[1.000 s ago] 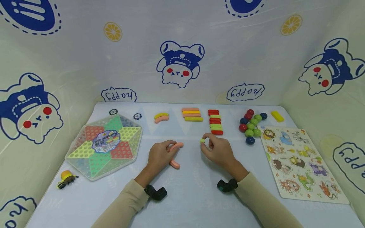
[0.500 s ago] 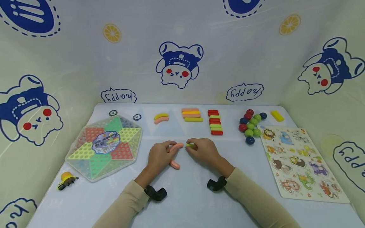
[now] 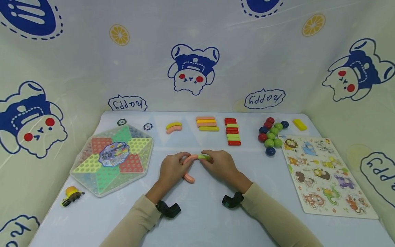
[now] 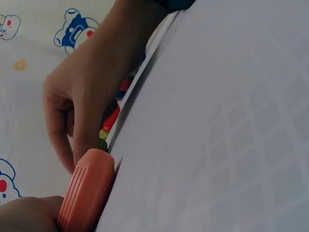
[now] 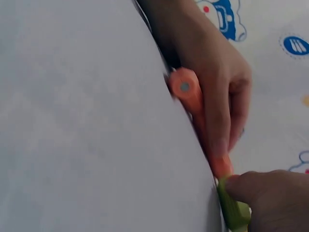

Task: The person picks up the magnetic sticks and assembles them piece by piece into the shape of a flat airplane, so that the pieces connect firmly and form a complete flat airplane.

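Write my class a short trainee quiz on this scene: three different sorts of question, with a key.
1. What colour is the piece in the right hand?
2. True or false: the left hand holds a curved pinkish-orange stick.
3. Relative to the animal board, the yellow block lies: a) on top of it; b) beyond its far edge; c) on its near side.
Key: 1 green; 2 true; 3 b.

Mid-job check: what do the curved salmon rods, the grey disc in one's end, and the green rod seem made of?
Curved salmon rods: probably moulded plastic, satin; solid colour, crisp ridges, soft highlights.
Grey disc: perhaps metal, dull; its flat grey look leaves that open.
Green rod: likely similar plastic, satin; uniform colour, faint ribs, somewhat blurred.
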Available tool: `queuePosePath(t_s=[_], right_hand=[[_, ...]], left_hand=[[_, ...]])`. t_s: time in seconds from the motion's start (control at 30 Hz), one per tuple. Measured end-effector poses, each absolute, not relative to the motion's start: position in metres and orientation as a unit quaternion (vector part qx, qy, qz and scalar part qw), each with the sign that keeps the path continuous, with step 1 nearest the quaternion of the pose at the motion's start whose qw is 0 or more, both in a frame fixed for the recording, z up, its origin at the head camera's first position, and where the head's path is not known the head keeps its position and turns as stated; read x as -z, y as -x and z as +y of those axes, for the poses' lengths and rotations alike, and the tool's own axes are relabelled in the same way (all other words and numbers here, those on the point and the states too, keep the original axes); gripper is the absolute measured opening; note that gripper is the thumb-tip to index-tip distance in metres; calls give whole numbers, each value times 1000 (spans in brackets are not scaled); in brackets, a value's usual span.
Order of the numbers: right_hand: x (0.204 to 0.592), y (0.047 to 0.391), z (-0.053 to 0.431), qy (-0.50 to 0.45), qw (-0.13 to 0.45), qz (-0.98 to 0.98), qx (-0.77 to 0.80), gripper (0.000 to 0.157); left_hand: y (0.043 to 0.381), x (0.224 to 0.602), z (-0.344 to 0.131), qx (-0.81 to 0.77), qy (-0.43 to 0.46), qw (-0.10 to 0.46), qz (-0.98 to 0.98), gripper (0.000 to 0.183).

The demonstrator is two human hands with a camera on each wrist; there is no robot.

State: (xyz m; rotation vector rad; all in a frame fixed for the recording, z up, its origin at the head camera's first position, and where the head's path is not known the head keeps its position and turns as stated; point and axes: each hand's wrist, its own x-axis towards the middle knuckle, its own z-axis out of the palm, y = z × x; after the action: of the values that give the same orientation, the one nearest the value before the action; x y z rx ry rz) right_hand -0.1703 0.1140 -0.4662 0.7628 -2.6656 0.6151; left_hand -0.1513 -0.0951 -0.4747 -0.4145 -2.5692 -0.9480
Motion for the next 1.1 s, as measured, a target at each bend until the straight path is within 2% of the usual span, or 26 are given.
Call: queuePosePath(t_s=[0.4, 0.77, 0.87, 0.97, 1.1], right_hand=[[471, 168, 138, -195, 122, -939, -255, 27], [474, 167, 190, -121, 121, -945, -279, 31], [474, 172, 209, -88, 139, -944, -288, 35], [474, 179, 223, -67, 156, -940, -296, 38], [473, 188, 231, -60, 157, -937, -306, 39]], left_hand=[[152, 472, -96, 339, 100, 192, -915, 28], [151, 475, -102, 405, 110, 137, -897, 27], [144, 474, -109, 448, 134, 100, -878, 26], [134, 474, -116, 457, 195, 67, -865, 25], [121, 474, -121, 417, 294, 67, -857, 29]])
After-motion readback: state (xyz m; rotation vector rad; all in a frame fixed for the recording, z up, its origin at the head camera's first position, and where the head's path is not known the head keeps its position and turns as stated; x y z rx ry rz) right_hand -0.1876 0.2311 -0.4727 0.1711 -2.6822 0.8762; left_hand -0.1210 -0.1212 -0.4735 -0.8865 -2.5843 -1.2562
